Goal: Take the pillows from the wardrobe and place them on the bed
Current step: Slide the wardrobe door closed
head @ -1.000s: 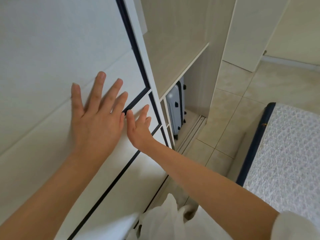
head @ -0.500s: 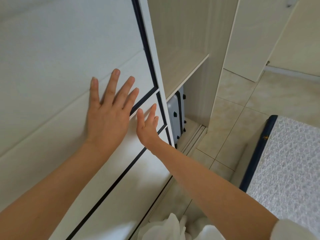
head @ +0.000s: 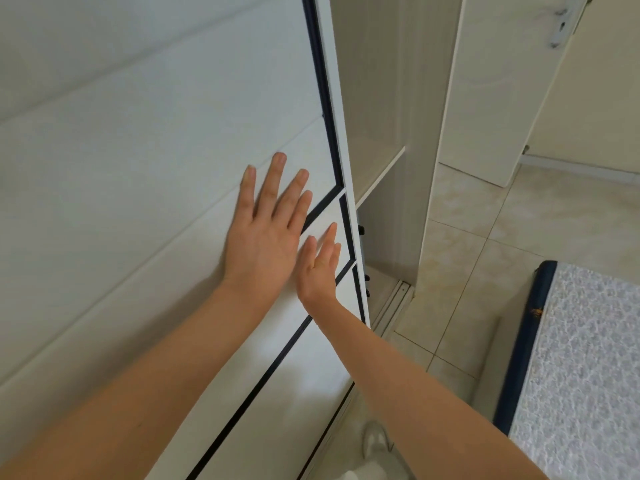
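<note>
Flat on wardrobe door (head: 156, 168): both hands (head: 266, 233).

Two hands: left hand (head: 265, 237), right hand (head: 318, 268); one wardrobe door (head: 156, 168); one bed (head: 581, 358).

Left hand (head: 266, 233) and right hand (head: 320, 268) press flat on the white sliding wardrobe door (head: 156, 161); bed (head: 585, 358) at four o'clock.

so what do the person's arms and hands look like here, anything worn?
Both forearms are bare all the way to the bottom edge of the frame; no sleeve shows. The left hand and right hand carry no gloves, and no ring, watch or bracelet is visible on the sides facing the camera. Nails look short and unpainted.
</note>
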A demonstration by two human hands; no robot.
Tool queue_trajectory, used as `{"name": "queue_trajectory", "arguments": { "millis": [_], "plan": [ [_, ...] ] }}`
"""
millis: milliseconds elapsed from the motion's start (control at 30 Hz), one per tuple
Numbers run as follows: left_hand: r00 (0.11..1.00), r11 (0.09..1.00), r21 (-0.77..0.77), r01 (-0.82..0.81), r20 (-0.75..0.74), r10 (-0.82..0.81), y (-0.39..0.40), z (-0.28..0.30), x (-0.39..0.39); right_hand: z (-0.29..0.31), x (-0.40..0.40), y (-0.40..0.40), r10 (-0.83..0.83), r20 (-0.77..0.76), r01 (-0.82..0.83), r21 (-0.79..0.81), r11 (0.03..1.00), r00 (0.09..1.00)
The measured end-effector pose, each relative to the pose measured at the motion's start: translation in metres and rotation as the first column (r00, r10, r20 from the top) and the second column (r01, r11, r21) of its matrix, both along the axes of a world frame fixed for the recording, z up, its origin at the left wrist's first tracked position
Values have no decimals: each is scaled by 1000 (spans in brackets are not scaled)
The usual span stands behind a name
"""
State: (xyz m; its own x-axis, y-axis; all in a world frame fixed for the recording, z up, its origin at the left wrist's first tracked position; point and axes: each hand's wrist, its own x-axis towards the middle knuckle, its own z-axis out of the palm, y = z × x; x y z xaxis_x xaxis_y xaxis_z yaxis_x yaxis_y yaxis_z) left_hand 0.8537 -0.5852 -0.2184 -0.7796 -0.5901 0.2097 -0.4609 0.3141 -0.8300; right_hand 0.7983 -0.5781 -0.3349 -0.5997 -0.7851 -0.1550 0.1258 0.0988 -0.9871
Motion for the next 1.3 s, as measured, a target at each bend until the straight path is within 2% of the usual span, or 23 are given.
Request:
{"name": "queue_trajectory", "arguments": {
  "millis": [200,333,433,700,967,1300],
  "plan": [
    [996,994,105,13,-89,-4,-15,3,-49,-2,-36,-26,-112,-6,112,-22,993,994],
    [987,972,235,24,-157,13,-17,13,-85,-2,-62,-46,-177,-7,176,-21,984,984],
    [983,960,281,16,-181,36,-18,18,-110,-2,-84,-61,-172,-83,175,26,984,982],
    [987,970,240,40,-163,0,-47,16,-174,-3,-151,-87,-202,-61,203,15,979,978],
    [992,992,125,26,-128,-10,-90,1,-244,-3,-231,-105,-134,17,134,-31,990,991],
    [992,995,101,20,-128,-7,-118,0,-315,3,-307,-127,-87,26,87,-15,996,996]
  ]
}}
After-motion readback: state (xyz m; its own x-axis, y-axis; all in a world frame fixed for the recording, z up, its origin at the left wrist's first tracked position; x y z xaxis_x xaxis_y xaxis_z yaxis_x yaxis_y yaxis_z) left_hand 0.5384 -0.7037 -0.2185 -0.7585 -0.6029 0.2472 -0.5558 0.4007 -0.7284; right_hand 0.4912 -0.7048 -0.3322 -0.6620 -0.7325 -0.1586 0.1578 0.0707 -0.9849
